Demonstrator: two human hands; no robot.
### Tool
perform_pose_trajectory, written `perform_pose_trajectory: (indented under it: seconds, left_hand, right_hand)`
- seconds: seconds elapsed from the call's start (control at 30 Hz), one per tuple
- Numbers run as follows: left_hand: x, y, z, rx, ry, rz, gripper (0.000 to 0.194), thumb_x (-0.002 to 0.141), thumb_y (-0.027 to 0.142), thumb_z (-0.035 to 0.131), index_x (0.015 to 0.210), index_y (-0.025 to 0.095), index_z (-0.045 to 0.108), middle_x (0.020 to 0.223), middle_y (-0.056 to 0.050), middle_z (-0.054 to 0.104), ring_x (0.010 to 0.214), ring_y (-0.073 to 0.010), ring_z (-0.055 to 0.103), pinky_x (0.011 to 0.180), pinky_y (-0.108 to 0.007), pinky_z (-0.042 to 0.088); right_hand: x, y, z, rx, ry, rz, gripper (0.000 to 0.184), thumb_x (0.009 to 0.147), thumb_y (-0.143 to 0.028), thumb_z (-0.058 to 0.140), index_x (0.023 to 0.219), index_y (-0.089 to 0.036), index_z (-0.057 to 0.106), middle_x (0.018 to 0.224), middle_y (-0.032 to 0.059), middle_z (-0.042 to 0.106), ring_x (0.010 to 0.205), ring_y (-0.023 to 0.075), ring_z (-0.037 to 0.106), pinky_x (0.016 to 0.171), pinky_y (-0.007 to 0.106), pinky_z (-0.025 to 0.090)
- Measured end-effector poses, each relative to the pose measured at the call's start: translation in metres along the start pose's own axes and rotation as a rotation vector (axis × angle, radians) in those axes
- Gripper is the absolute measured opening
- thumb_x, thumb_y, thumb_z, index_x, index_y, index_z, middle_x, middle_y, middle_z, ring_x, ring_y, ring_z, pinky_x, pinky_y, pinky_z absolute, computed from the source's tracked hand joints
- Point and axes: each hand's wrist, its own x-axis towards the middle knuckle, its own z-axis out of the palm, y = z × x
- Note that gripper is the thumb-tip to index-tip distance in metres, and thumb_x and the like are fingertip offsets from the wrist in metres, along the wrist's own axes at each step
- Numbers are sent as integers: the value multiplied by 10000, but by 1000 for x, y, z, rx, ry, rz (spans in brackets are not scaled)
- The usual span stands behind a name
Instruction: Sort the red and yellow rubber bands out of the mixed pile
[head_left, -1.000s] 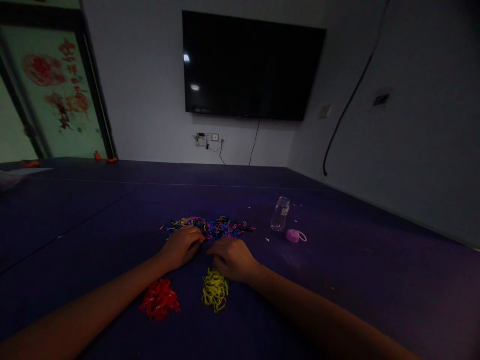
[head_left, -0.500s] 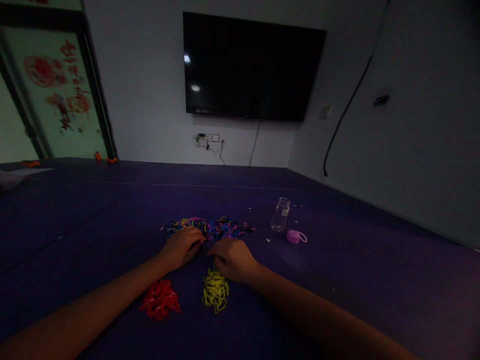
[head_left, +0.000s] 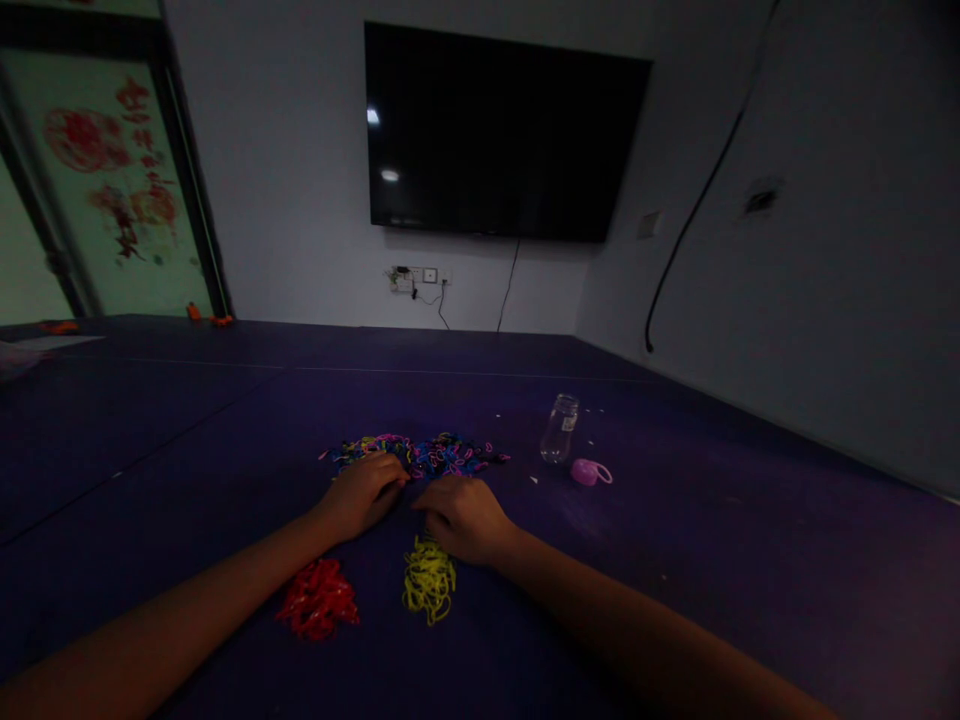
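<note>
A mixed heap of small coloured rubber bands (head_left: 427, 455) lies on the dark purple table (head_left: 675, 560). My left hand (head_left: 364, 495) rests at the heap's near edge with its fingers curled into the bands. My right hand (head_left: 465, 517) sits beside it, fingers curled down at the heap's near side. What either hand pinches is hidden in the dim light. A separate pile of red bands (head_left: 319, 598) lies by my left forearm. A pile of yellow bands (head_left: 429, 583) lies just under my right wrist.
A small clear bottle (head_left: 561, 429) stands to the right of the heap, with a pink cap (head_left: 589, 472) lying next to it. A black screen (head_left: 502, 135) hangs on the far wall. Small orange items (head_left: 210, 318) lie at the table's far left.
</note>
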Motion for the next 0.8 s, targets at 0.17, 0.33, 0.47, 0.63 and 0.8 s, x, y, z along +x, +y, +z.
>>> perform_pose_trajectory:
  seconds: [0.17,0.33,0.47,0.63,0.8]
  left_hand:
    - [0,-2,1,-2,0,9,162,876,145,442,843,192,593,857,-48,621,841,-204,573,748,-329,442]
    - [0,-4,1,-16,-13,16,177,885,157,430,880,185,605,866,-57,624,836,-204,575,749,-333,443]
    - [0,-1,-1,-10,-15,6,175,878,154,430,845,186,598,861,-54,623,844,-206,571,757,-339,440]
    - [0,0,-2,-6,-20,6,177,886,167,426,835,187,594,846,-52,619,831,-205,570,743,-334,438]
    - [0,-1,0,-3,-14,-1,180,891,170,426,885,185,605,866,-59,624,848,-209,573,756,-337,439]
  right_hand:
    - [0,0,0,-13,6,-6,300,745,-92,469,951,-185,667,918,44,698,828,169,634,739,256,458]
    - [1,-1,0,-22,-6,-13,284,748,-95,472,943,-178,660,902,48,695,821,168,631,733,256,455]
    - [1,-2,-2,-23,-12,-20,293,751,-91,464,959,-165,657,888,52,693,808,170,632,728,261,456]
    - [0,-1,-1,-1,-8,-17,301,755,-101,463,967,-180,661,907,51,694,827,168,633,738,266,460]
    - [0,0,0,-24,-8,-29,298,746,-95,467,952,-177,665,913,53,695,823,178,635,733,274,463]
